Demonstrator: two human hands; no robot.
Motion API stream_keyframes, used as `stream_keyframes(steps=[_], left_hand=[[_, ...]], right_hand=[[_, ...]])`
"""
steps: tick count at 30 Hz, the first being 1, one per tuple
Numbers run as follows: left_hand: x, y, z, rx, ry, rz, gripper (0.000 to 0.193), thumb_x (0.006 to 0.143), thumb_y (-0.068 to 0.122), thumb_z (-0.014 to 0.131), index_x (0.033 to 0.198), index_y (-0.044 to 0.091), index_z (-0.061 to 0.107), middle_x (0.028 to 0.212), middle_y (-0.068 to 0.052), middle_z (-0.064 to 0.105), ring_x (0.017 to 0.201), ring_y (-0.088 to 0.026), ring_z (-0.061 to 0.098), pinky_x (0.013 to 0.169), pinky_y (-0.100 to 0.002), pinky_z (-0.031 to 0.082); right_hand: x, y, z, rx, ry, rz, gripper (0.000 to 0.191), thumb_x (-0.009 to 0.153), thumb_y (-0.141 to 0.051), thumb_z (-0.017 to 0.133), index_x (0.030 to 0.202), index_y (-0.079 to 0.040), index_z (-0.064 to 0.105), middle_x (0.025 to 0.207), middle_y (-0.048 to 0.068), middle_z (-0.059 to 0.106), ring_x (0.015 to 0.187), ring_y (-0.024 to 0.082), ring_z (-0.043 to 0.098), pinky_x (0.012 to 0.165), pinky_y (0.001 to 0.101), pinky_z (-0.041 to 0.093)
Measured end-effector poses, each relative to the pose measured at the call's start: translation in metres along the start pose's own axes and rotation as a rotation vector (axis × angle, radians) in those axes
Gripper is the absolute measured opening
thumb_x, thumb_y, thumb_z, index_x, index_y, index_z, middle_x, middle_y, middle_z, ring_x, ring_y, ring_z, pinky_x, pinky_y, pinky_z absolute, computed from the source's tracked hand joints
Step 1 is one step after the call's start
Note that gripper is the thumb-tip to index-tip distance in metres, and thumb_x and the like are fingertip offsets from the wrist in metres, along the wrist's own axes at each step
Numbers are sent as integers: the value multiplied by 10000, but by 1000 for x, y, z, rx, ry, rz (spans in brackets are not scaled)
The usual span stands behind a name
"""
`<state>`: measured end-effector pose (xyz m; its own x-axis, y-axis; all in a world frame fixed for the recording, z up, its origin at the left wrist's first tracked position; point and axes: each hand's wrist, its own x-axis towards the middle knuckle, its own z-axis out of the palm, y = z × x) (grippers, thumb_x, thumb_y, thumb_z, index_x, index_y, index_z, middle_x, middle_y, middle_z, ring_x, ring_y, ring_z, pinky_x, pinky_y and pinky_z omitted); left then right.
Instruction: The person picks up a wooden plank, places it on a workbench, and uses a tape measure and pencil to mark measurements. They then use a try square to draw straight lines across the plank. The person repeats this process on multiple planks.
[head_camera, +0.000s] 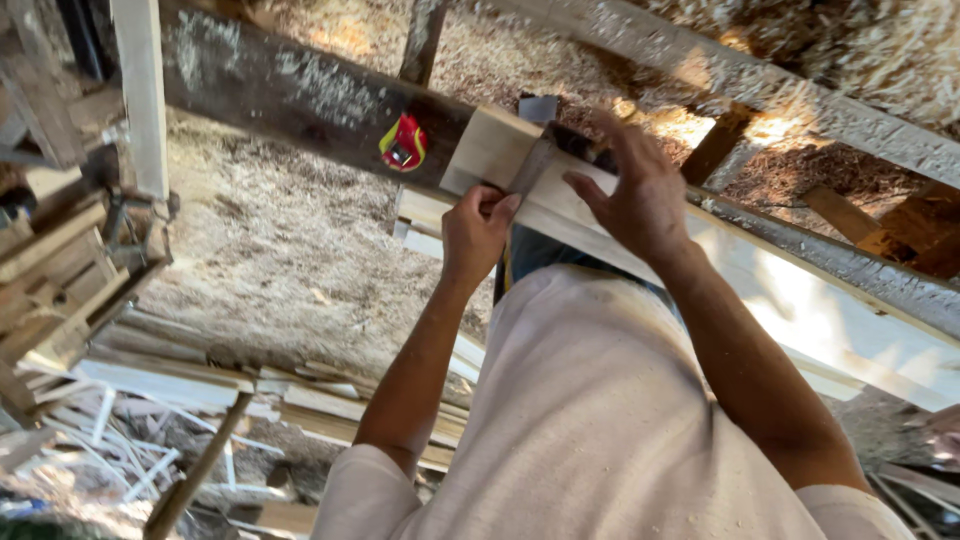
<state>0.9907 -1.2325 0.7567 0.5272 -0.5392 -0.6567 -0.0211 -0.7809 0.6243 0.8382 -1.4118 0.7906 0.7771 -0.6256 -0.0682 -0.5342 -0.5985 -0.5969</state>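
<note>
Sawdust floor; plank (560, 190) under both hands (560, 205)

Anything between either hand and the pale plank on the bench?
Nothing visible. The left hand is closed at the pale plank's near edge, by a square-like tool on it. The right hand lies flat on the plank. A red-and-yellow tape measure sits clear, off to the side.
</note>
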Motion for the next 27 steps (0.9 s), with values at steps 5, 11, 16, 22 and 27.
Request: stream_keyframes(steps=[5, 11, 16, 22, 27], left_hand=[[-5, -17, -3, 17, 54, -14, 385, 858, 393, 815, 932, 30, 712, 816, -116, 769, 742, -238, 757, 679, -372, 593], [-15, -41, 0, 18, 105, -12, 412, 814, 416, 835, 930, 52, 682, 780, -106, 764, 731, -264, 761, 673, -400, 590], [-18, -50, 0, 15, 124, 21, 354, 835, 363, 807, 980, 69, 673, 825, -114, 766, 770, -287, 760, 695, -430, 573], [-17, -56, -2, -17, 147, 17, 355, 809, 388, 820, 922, 82, 679, 809, -120, 759, 771, -309, 753, 706, -455, 577], [-27, -53, 2, 15, 213, 131, 356, 878, 403, 768, 899, 63, 667, 829, -167, 743, 806, -389, 716, 695, -508, 543]], right_hand=[[2, -8, 2, 356, -143, 117, 265, 1125, -215, 707, 1256, 6, 643, 1157, 119, 737, 1015, 215, 763, 748, 305, 643], [14, -27, 36, 585, -458, 239, 228, 1166, -164, 650, 1083, 37, 722, 868, 113, 721, 758, 162, 707, 636, 300, 552], [14, -47, 58, 619, -543, 232, 190, 1084, -163, 675, 1100, 23, 709, 906, 86, 753, 768, 118, 723, 654, 264, 572], [26, -55, 53, 308, -550, 196, 182, 1049, -204, 692, 1039, -23, 710, 861, 117, 752, 668, 149, 716, 569, 289, 564], [37, -32, 6, -361, -65, -307, 84, 1017, -137, 683, 1032, -92, 752, 942, 89, 756, 779, 261, 717, 655, 418, 552]])
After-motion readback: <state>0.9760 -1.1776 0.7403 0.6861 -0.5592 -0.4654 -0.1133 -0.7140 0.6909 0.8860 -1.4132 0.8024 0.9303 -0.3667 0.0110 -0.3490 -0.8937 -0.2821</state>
